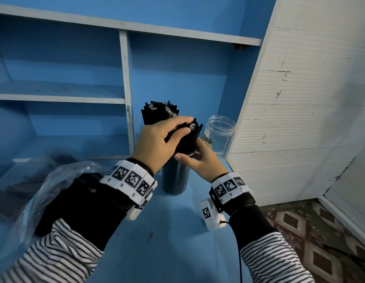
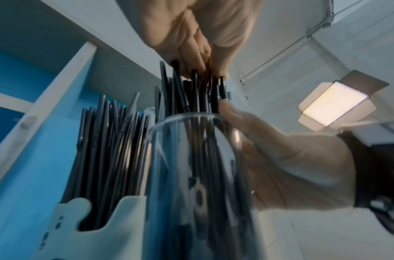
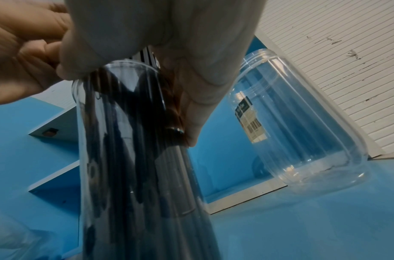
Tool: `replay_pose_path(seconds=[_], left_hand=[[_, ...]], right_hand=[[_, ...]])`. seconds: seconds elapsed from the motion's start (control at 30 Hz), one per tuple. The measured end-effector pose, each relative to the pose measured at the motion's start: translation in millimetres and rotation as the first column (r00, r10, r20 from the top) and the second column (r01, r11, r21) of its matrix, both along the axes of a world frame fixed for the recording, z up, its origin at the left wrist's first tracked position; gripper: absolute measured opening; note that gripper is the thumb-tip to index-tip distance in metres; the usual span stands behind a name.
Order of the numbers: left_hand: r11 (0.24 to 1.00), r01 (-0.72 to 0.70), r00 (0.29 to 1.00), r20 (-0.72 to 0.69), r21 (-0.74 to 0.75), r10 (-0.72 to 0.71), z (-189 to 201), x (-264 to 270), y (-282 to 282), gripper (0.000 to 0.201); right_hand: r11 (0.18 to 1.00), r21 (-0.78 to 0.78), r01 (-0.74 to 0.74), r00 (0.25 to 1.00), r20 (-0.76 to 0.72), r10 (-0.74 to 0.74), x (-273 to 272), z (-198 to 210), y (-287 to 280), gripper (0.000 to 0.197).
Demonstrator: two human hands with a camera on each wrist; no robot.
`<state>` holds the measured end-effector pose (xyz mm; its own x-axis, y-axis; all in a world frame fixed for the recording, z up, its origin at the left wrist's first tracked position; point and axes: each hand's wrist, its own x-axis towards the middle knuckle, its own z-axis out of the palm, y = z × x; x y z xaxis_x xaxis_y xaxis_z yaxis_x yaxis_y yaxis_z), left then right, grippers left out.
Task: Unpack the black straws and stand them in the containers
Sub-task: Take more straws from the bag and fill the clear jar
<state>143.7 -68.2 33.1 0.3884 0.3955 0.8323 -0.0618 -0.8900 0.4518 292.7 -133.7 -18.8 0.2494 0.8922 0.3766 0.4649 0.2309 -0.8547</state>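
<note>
A tall clear container stands on the blue counter, packed with black straws. My left hand comes down from above and grips the straw tops with curled fingers. My right hand wraps the container at its rim, thumb against the straws and fingers down the clear wall. Behind it stands a second bundle of black straws, also seen in the left wrist view; its holder is hidden. An empty clear jar with a label stands to the right.
A crumpled clear plastic bag lies on the counter at the left, under my left forearm. Blue shelving with a white divider rises behind the containers. A white ribbed wall closes off the right side beside the empty jar.
</note>
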Motion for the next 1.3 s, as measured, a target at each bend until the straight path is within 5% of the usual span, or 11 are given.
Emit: replay_pose_path(seconds=[0.37,0.6,0.7,0.87,0.97,1.07,1.2,1.3], left_hand=[[0.964,-0.036,0.997,-0.05,0.265,0.052,-23,2,14,0.021],[0.967,-0.035,0.986,-0.15,0.253,0.075,-19,-7,4,0.038],[0.987,-0.1,0.987,-0.115,0.122,0.114,-24,-13,-8,0.056],[0.988,-0.148,0.989,0.007,-0.044,0.148,-32,-16,-12,0.069],[0.947,-0.147,0.989,-0.024,-0.287,0.146,-45,-15,-7,0.087],[0.843,-0.144,0.985,-0.161,-0.518,0.069,-57,-12,-3,0.099],[0.813,-0.169,0.958,-0.285,-0.558,0.003,-67,-2,-1,0.089],[0.799,-0.204,0.95,-0.313,-0.566,0.021,-67,10,0,0.085]], right_hand=[[1.0,0.019,0.008,1.0,0.014,-0.008,0,0,1,0.047],[1.0,0.022,0.004,1.0,0.031,-0.005,1,-1,0,0.037],[1.0,0.008,-0.007,0.997,0.075,0.006,1,2,-1,0.044],[1.0,-0.026,0.007,1.0,0.03,-0.006,10,8,-9,0.084],[0.979,0.086,0.183,0.983,-0.015,-0.183,24,18,-17,0.062],[0.873,0.171,0.456,0.888,-0.029,-0.459,46,22,-19,0.043],[0.747,0.029,0.664,0.746,0.044,-0.665,76,14,-8,0.086],[0.768,-0.137,0.626,0.779,0.061,-0.624,91,5,7,0.115]])
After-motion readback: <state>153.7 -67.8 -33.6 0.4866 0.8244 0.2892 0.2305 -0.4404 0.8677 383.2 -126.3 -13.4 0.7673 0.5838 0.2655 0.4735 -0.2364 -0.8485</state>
